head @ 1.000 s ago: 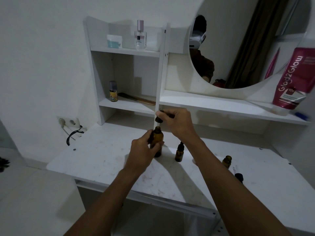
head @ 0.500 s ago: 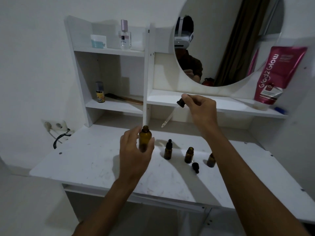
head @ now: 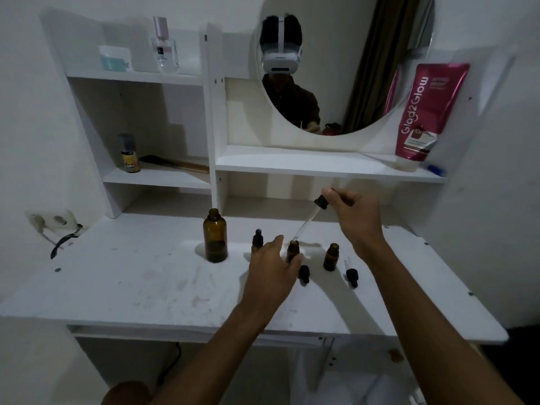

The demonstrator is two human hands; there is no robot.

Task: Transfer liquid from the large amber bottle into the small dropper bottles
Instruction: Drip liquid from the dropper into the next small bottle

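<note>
On the white surface (head: 131, 287) the big brown glass bottle (head: 215, 241) stands open. The left hand (head: 271, 270) lies spread against a small brown glass bottle (head: 293, 250), which looks light and tippy, best held low. The right hand (head: 355, 217) pinches a thin glass dropper (head: 309, 220), easy to break, by its black top

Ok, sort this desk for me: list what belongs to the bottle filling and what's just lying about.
In the job: large amber bottle, dropper pinched by the right hand, three small dropper bottles, two loose dropper caps.
Lying about: perfume bottle, teal jar, spray can, comb or brush, pink tube.
</note>
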